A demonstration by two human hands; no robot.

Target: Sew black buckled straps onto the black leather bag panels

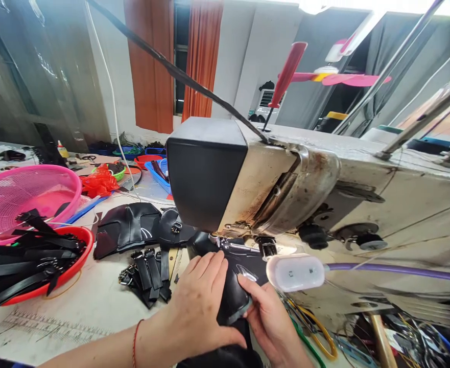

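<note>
A shiny black leather piece point(234, 294) lies under the head of a sewing machine point(286, 189), its far part hidden beneath the machine. My left hand point(199, 301) rests palm down on it, fingers stretched out, with the thumb apart near its lower edge. With thumb on top and fingers underneath, my right hand point(266, 317) pinches the piece's right edge. Close to my left hand lies a bunch of short black straps with buckles point(150, 273). Behind them are stitched black leather pieces point(128, 227), one bearing a buckle.
A red basin point(89, 245) full of black straps and a pink mesh basket point(71, 179) stand at left. A white lamp point(295, 273) on a purple cable hangs beside my right hand. Scissors with yellow handles point(326, 340) lie at lower right. A pink-handled screwdriver point(288, 74) stands atop the machine.
</note>
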